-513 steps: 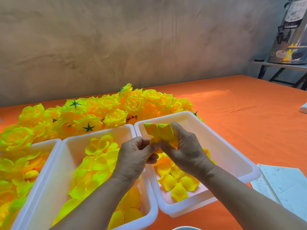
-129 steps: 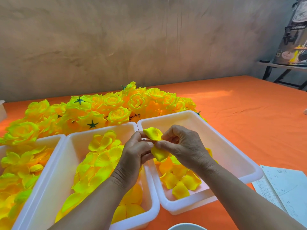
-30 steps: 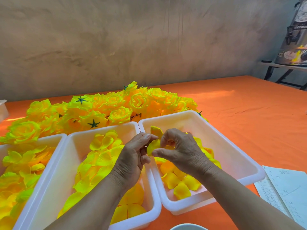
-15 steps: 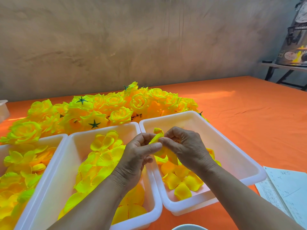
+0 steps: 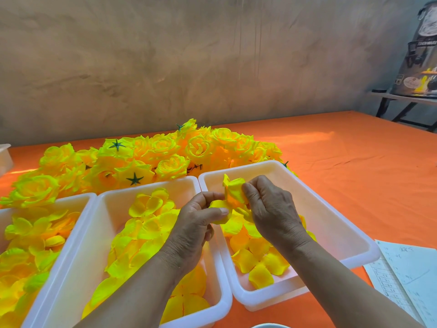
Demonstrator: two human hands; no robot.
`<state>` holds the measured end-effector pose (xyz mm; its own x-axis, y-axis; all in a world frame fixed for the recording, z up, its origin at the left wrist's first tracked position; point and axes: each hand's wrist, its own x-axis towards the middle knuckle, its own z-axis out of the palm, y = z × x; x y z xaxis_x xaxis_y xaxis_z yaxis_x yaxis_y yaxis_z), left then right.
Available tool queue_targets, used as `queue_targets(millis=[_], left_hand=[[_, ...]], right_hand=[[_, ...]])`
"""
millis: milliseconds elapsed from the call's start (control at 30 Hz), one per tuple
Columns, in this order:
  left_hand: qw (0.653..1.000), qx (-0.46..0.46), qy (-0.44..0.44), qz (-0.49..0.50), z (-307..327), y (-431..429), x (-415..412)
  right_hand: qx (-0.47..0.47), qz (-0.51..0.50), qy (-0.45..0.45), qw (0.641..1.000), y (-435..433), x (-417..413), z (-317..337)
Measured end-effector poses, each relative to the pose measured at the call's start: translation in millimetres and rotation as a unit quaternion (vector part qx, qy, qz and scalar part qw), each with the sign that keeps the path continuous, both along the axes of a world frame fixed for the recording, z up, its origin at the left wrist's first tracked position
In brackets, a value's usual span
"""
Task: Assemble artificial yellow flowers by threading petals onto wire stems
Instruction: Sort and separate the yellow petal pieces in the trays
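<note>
Orange cloth (image 5: 343, 174) covered the table, and just above the right-hand tray (image 5: 250, 171) the petal cluster (image 5: 233, 192) sat between both hands. The left hand (image 5: 196, 223) pinched its lower fold between thumb and fingers, and the right hand (image 5: 272, 209) nipped the upper petal. No wire stem could be made out. The fabric petals looked light, soft and easily creased, so a hold near the centre rather than the edge seemed wisest. Loose petals (image 5: 257, 256) lay in the tray below, more filled the middle tray (image 5: 113, 209), and finished flowers (image 5: 165, 152) were heaped behind.
</note>
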<state>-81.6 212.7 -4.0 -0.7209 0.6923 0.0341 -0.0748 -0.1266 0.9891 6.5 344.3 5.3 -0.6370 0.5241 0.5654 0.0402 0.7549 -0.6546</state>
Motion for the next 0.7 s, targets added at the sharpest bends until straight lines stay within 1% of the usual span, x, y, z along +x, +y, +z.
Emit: queue_targets(millis=[167, 267, 367, 500, 600, 700], left_hand=[[1.0, -0.009, 0.003, 0.023, 3, 2, 2], [0.998, -0.034, 0.03, 0.043, 3, 3, 5], [0.997, -0.042, 0.058, 0.041, 5, 2, 8], [0.997, -0.037, 0.063, 0.037, 5, 3, 9], [0.997, -0.032, 0.053, 0.046, 2, 5, 7], [0.997, -0.017, 0.018, 0.067, 2, 5, 6]], right_hand=[[-0.01, -0.018, 0.035, 0.999, -2, 1, 2], [-0.013, -0.014, 0.047, 0.999, -2, 2, 2], [0.002, 0.006, 0.044, 0.999, -4, 3, 1], [0.031, 0.06, 0.03, 0.997, -8, 5, 0], [0.016, 0.032, 0.058, 0.998, -7, 6, 3], [-0.056, -0.032, 0.132, 0.989, 2, 8, 7]])
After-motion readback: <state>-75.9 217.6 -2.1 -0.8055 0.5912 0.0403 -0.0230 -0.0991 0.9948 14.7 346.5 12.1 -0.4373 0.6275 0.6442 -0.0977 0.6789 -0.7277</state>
